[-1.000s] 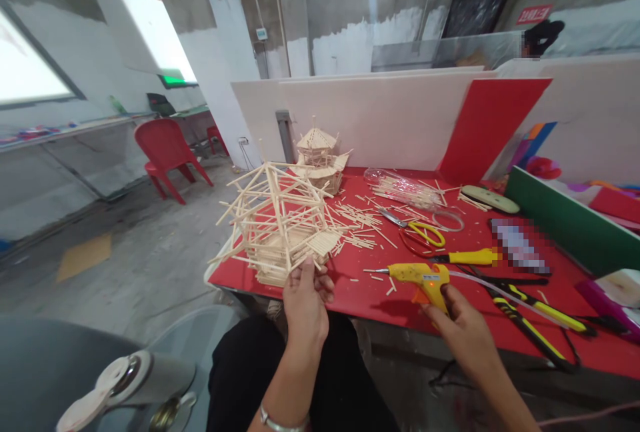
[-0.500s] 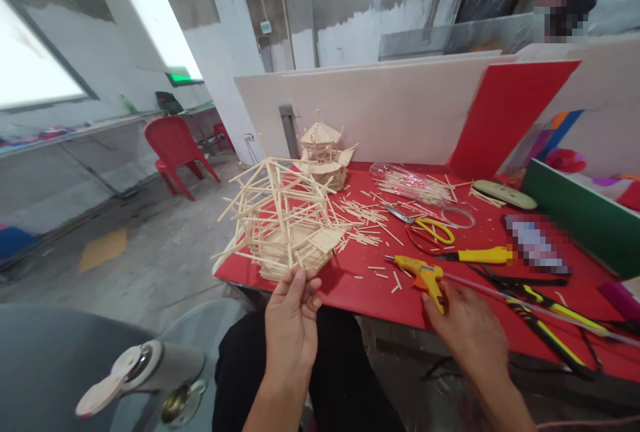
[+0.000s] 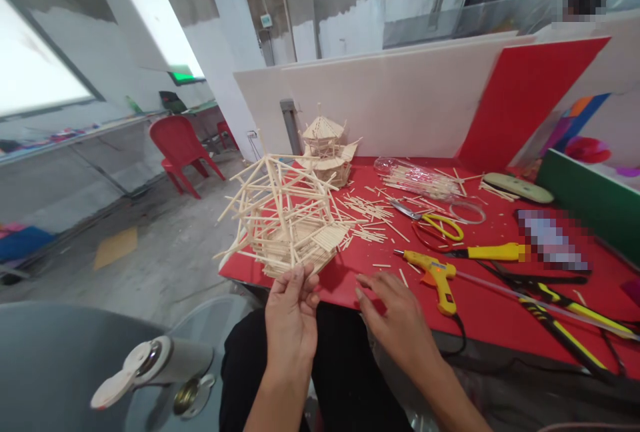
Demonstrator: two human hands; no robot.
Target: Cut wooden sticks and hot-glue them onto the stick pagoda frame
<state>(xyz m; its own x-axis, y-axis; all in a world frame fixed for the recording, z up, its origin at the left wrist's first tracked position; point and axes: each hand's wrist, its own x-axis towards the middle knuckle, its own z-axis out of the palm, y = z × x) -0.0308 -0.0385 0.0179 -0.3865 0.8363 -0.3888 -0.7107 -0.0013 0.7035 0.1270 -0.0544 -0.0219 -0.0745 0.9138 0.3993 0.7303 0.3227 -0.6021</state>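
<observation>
So, lower left there's a white flask (image 3: pixel 187 360) lying on its side with the cap flipped open. Left of centre is the main thing, a stick model (image 3: pixel 300 235) sitting near the front left corner of the red table (image 3: pixel 345 282), with bare open framing up top and a slatted floor below. The left hand (image 3: pixel 293 309) is at its near lower edge, thumb and fingertips pinched together; can't tell if there's a tiny stick in there or just the edge of the model. A smaller stick pagoda (image 3: pixel 325 152) stands behind it. Loose cut sticks (image 3: pixel 367 209) are scattered mid-frame, and below them the right hand (image 3: pixel 397 309) hangs near the table's front edge, fingers loosely spread, holding nothing. Right of that hand, yellow-handled scissors (image 3: pixel 423 217) lie above a yellow glue gun (image 3: pixel 434 272), nozzle pointing left. My read: this is a place-and-steady step, with the left doing the fine work. I'd say the next move calls for a light, steady touch, since thin framing like that probably shifts easily.
</observation>
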